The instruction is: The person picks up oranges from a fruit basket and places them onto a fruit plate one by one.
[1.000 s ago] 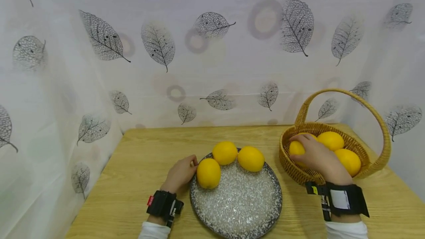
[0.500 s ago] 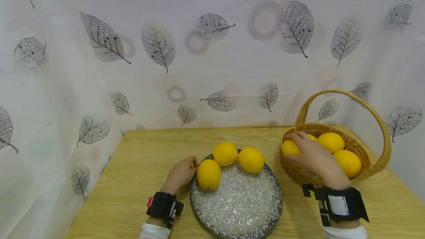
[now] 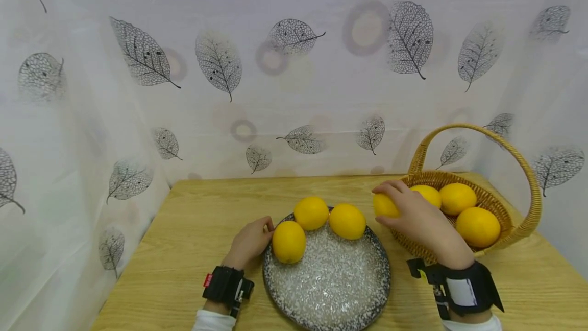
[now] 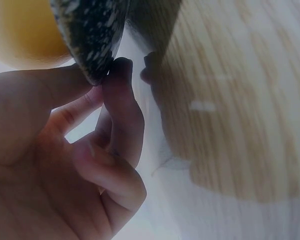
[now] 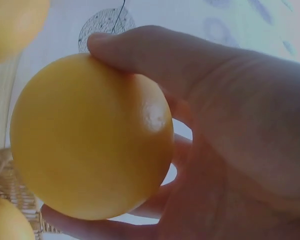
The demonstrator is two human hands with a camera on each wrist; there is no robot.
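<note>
My right hand [image 3: 415,218] grips a smooth, rounded yellow fruit [image 5: 90,137], thumb on one side and fingers curled round the other. In the head view it is at the basket's left rim, and the hand partly covers it. My left hand [image 3: 250,241] pinches the left rim of a round speckled grey plate [image 3: 331,290] with a dark edge. The left wrist view shows thumb and fingertips on that rim [image 4: 92,45]. Three similar yellow fruits lie along the plate's far left part: a left one [image 3: 288,241], a middle one [image 3: 311,213] and a right one [image 3: 347,221].
A wicker basket [image 3: 507,213] with a tall arched handle [image 3: 519,152] stands at the right. Inside are three more yellow fruits, one of them [image 3: 478,227] at the front. The wooden table [image 3: 197,218] ends at a leaf-printed curtain [image 3: 294,91] behind and at the sides.
My right hand has lifted a yellow fruit from inside the basket and carried it left to the rim. The left hand and the plate have stayed in place.
</note>
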